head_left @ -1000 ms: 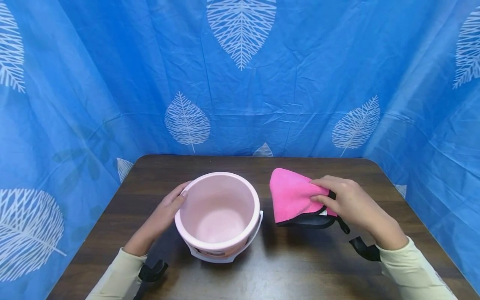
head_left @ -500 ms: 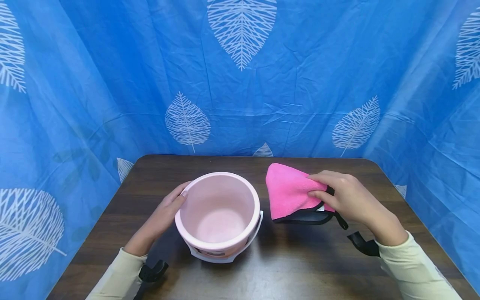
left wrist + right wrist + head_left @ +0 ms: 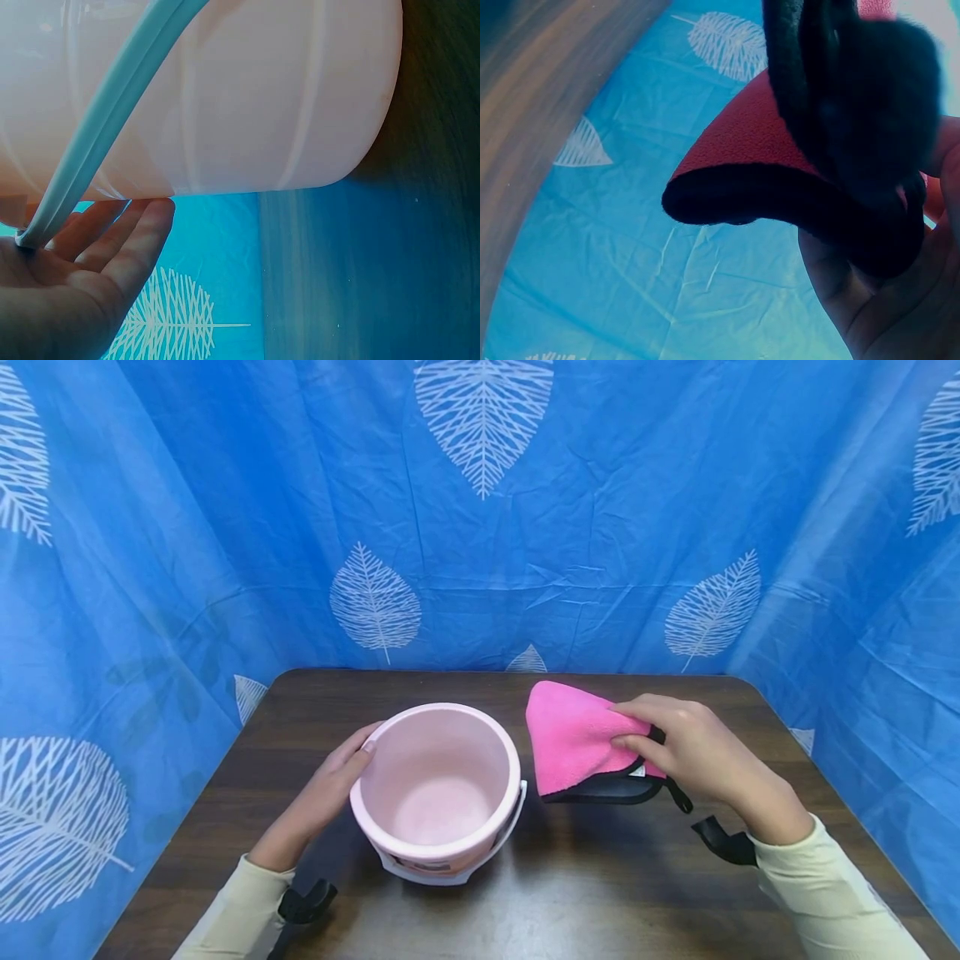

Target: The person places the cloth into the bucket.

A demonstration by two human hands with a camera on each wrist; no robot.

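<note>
The left hand (image 3: 335, 781) grips the left side of the pink bucket (image 3: 435, 850), thumb at the rim and fingers against the outer wall. The bucket stands upright on the table (image 3: 585, 893); its white handle (image 3: 516, 814) is lowered along the bucket's near and right sides. To the right of the bucket, apart from it, the black-edged pink cloth (image 3: 573, 739) is suspended above the table. Farther right of the bucket, the right hand (image 3: 686, 743) pinches the cloth between thumb and fingers.
</note>
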